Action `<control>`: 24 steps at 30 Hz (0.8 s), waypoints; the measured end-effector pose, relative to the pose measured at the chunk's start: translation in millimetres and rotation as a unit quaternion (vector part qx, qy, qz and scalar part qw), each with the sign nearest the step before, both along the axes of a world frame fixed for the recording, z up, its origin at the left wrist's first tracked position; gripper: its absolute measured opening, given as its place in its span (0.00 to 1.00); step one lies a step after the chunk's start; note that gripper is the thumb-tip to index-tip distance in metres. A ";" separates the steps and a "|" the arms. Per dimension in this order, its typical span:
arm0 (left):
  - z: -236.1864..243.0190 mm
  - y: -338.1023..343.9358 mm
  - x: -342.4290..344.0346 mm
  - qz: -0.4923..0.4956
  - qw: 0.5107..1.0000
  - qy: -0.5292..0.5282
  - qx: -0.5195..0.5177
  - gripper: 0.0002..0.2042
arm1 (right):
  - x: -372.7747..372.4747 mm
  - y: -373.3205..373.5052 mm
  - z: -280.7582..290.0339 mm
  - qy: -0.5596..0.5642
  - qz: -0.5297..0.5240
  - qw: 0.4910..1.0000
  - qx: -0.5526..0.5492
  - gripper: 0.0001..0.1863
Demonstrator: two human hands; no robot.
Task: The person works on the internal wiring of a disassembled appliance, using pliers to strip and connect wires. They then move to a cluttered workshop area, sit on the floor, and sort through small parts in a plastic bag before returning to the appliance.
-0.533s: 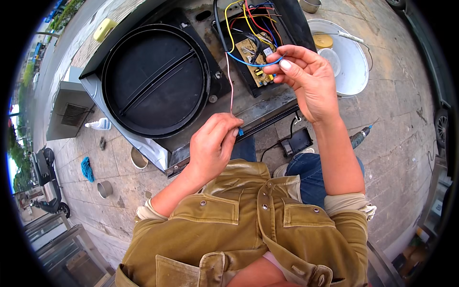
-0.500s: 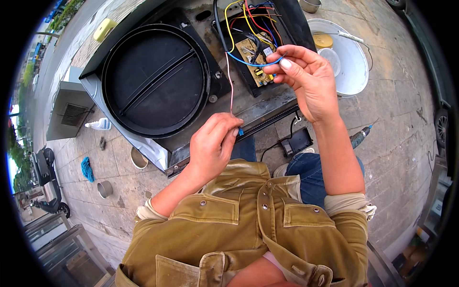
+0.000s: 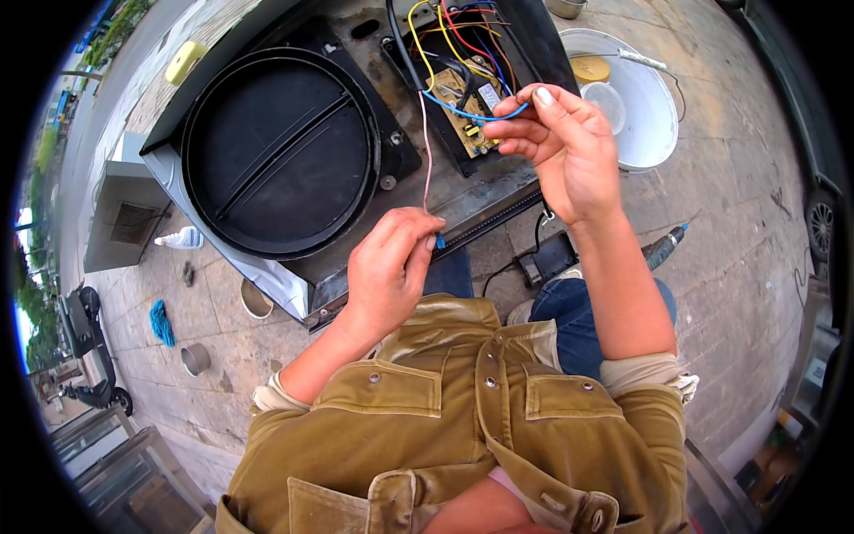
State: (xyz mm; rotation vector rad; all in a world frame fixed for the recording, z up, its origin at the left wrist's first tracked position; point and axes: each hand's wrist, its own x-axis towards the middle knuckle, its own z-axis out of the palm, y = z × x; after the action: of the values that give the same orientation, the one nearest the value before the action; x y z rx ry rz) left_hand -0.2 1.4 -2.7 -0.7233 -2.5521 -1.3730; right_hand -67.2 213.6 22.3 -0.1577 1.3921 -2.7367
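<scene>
My left hand [image 3: 391, 262] is closed in a pinch on the end of a pale pink wire [image 3: 426, 160], with a small blue piece [image 3: 440, 241] showing at the fingertips. Between thumb and index finger, my right hand [image 3: 569, 147] pinches the end of a blue wire [image 3: 471, 116]. Both wires come out of a thick black cable [image 3: 400, 40]. Behind the right hand, a circuit board [image 3: 463, 129] sits in a black box with yellow, red, brown and blue wires. Left of it is a round black duct opening [image 3: 280, 151] in the metal housing [image 3: 498, 191].
At the right stands a white bucket [image 3: 654, 133] with containers inside. A power drill [image 3: 663, 249] and a black box-shaped item [image 3: 549, 258] lie on the pavement. Leftward are a spray bottle [image 3: 181, 238], a blue cloth [image 3: 161, 322], a metal cup [image 3: 195, 359] and a scooter [image 3: 92, 347].
My right thumb has straightened upward over the blue wire, and the hand has turned slightly. The pinch of my left hand on the pink wire stays. The whole view has shifted a little.
</scene>
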 end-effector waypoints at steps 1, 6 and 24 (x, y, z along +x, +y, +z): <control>-0.7 -0.2 -0.2 -0.001 1.000 0.003 0.000 0.07 | 0.2 -0.4 0.1 -0.001 0.000 1.000 -0.009 0.13; 0.7 -0.8 0.8 0.001 1.000 -0.007 0.002 0.08 | 2.5 -3.2 3.7 -0.014 -0.002 1.000 0.001 0.15; -0.1 -2.2 2.1 0.001 1.000 -0.006 0.003 0.08 | 5.0 -5.0 4.5 -0.018 -0.005 1.000 -0.008 0.12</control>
State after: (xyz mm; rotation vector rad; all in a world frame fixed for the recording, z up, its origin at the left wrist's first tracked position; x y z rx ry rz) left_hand 1.8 -0.8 -2.9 -0.7136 -2.5555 -1.3872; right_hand -62.2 208.7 26.8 -0.1017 1.3663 -2.7454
